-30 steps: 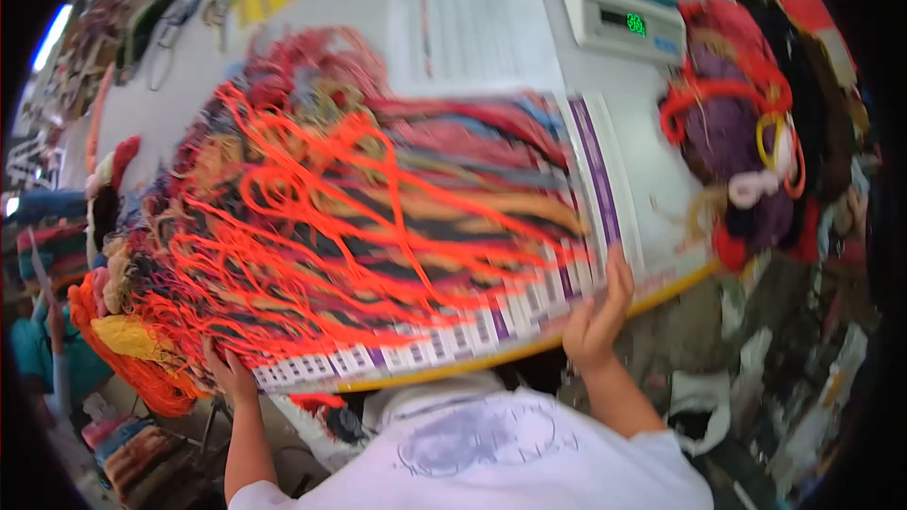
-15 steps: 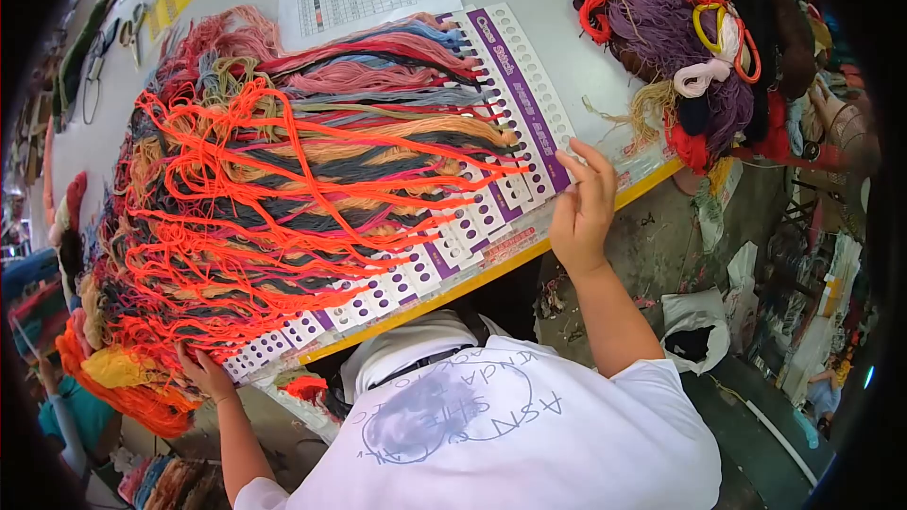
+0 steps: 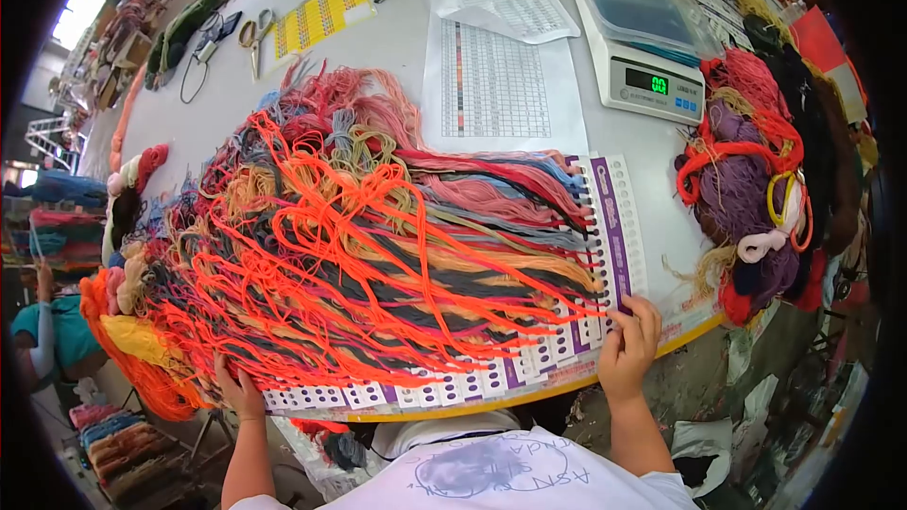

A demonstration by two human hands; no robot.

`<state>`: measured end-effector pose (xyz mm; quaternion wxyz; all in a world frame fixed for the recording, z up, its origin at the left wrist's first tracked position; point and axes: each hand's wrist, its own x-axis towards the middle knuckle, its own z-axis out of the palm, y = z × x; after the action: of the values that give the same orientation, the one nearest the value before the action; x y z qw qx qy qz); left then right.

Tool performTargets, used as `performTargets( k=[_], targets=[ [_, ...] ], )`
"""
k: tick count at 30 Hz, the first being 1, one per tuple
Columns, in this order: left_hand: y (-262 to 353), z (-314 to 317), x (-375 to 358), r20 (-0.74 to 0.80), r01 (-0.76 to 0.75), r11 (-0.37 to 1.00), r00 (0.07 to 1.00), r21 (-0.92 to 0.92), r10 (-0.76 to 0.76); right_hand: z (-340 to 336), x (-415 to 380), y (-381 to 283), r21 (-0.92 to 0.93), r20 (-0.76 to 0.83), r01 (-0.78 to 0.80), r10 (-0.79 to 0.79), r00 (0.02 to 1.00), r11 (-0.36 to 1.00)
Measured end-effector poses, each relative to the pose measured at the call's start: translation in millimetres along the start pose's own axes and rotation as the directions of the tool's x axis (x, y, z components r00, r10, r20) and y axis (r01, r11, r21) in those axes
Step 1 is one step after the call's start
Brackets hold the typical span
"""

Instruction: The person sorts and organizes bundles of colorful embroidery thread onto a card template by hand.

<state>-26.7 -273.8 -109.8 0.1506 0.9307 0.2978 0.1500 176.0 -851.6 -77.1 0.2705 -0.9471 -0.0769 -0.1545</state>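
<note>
A row of overlapping white and purple punched cards (image 3: pixel 612 227) lies along the table's front edge, with pink, blue, black, tan and bright orange threads (image 3: pixel 378 255) looped through the holes and spread to the left. At the right end, my right hand (image 3: pixel 631 345) touches the lower edge of the top card, fingers bent around its corner; whether it pinches the card is unclear. My left hand (image 3: pixel 240 391) rests at the left end of the row, its fingers apart against the orange threads.
Printed sheets (image 3: pixel 501 85) lie behind the threads, beside a digital scale (image 3: pixel 652 85). Scissors (image 3: pixel 255 38) and a yellow label sheet (image 3: pixel 323 17) are at the back left. Purple and red yarn bundles (image 3: pixel 746 170) sit at the right. Another person (image 3: pixel 71 331) is at the far left.
The view has shifted, so the cards and threads appear lower and further right, and the whole scale shows. My right hand's fingers are more bent at the card's corner.
</note>
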Motion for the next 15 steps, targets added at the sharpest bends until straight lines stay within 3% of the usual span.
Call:
performTargets(
  k=[15],
  targets=[
    [-8.5,2.4,-2.7,-0.025,-0.001,1.000,1.000,-0.024,0.000,2.6,1.5,0.5,-0.033,0.017,-0.002,0.003,1.000,0.999]
  ],
)
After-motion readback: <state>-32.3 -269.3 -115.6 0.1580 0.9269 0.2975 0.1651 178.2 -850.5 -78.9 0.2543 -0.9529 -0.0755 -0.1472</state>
